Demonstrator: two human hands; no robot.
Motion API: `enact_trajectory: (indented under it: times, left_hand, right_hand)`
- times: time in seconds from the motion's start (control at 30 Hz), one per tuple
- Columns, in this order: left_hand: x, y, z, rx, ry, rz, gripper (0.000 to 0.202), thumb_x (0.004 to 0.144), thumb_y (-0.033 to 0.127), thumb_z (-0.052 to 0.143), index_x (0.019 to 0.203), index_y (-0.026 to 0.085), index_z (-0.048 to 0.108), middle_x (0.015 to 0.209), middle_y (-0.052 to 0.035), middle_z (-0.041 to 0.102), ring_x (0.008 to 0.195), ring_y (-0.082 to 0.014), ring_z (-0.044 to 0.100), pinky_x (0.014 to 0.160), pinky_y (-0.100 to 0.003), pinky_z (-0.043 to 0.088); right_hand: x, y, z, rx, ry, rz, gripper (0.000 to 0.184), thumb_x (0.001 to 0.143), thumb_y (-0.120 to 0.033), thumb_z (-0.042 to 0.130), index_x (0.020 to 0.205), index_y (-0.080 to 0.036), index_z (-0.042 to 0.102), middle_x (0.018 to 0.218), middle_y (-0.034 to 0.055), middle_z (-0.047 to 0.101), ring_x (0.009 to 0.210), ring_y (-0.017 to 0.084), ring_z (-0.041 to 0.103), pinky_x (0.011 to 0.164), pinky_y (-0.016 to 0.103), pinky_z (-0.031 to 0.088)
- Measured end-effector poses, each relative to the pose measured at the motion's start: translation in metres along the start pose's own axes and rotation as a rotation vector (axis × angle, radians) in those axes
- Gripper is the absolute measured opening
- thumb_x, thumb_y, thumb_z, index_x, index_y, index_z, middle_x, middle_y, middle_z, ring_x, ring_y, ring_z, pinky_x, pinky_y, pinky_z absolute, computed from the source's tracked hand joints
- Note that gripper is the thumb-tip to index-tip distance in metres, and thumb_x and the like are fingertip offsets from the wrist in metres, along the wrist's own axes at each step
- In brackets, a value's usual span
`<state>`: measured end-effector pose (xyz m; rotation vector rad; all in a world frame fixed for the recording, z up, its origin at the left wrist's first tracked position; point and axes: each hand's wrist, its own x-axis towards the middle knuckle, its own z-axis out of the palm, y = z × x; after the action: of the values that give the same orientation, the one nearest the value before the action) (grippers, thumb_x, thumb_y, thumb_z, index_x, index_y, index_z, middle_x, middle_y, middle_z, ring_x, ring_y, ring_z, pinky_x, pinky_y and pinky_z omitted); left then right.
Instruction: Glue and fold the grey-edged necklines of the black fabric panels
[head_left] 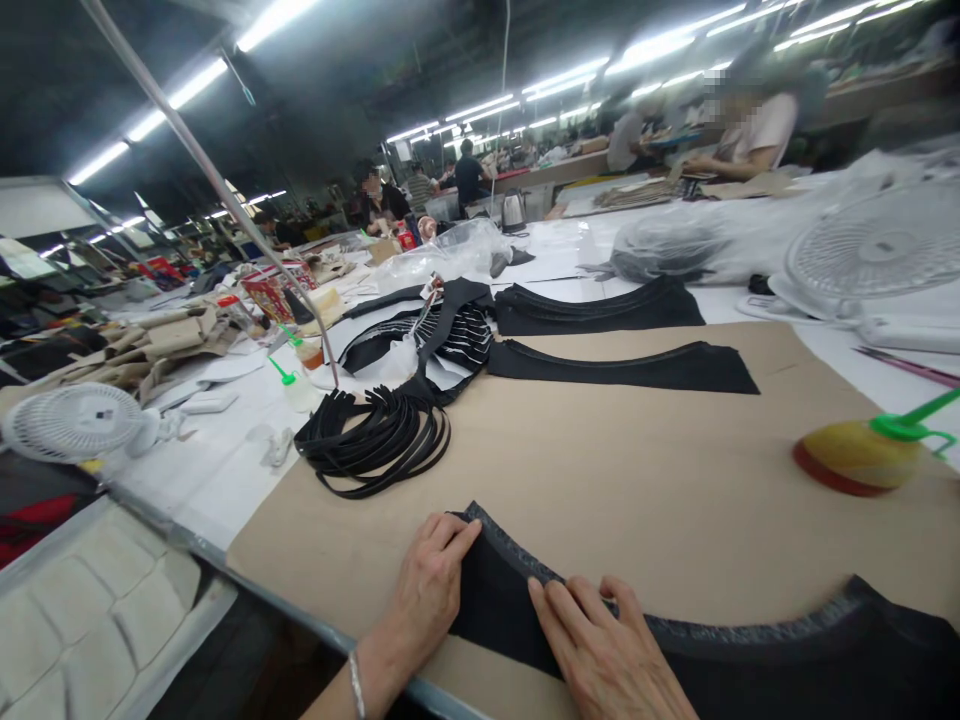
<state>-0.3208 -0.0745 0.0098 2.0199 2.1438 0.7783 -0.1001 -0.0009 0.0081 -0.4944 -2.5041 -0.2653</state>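
A long curved black fabric piece (750,665) lies along the near edge of the table, with a shiny strip along its concave upper edge. My left hand (427,580), a silvery bracelet on its wrist, grips the piece's left end, thumb and fingers at the corner. To the right, my right hand (607,640) has its fingers bent and pressed together on the strip edge; the undersides of the fingertips are hidden. Beyond my hands lie a black curved piece (622,368), a stack of similar pieces (592,308) and a bundle of black straps (375,440).
Brown paper (600,470) covers the table before me. An oil-like squeeze bottle with a green spout (862,455) lies at right. White fans (82,420) stand at both sides. A striped black item (457,335) sits behind the straps. Several people work farther back.
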Motion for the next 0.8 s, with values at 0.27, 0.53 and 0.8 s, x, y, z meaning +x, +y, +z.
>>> enact_trajectory:
  times: [0.27,0.53,0.8]
  left_hand:
    - [0.035,0.014,-0.025,-0.071,-0.018,-0.051,0.048,0.084,0.008,0.049,0.128,0.026,0.051,0.124,-0.0053,0.058,0.119,-0.0212,0.046,0.103,-0.043,0.035]
    - [0.074,0.019,-0.042,0.080,-0.469,0.113,0.042,0.070,0.008,0.061,0.108,0.027,0.061,0.103,-0.0022,0.062,0.105,-0.0216,0.050,0.096,-0.044,0.025]
    - [0.084,0.014,-0.044,0.040,-0.535,0.153,0.015,0.068,0.015,0.067,0.080,0.022,0.061,0.099,0.0003,0.057,0.105,-0.0198,0.048,0.094,-0.041,0.024]
  right_hand:
    - [0.005,-0.003,-0.001,0.088,-0.046,0.062,0.033,0.071,-0.015,0.063,0.103,-0.017,0.058,0.085,0.0004,0.059,0.078,0.018,0.048,0.077,0.037,0.031]
    - [0.032,-0.006,-0.007,0.337,-0.200,0.453,0.022,0.080,-0.017,0.064,0.100,-0.022,0.057,0.094,0.0010,0.061,0.089,0.020,0.054,0.079,0.035,0.033]
    - [0.067,-0.006,-0.004,0.391,-0.467,0.553,0.015,0.084,-0.021,0.060,0.099,-0.020,0.059,0.101,0.0060,0.062,0.100,0.028,0.053,0.085,0.043,0.033]
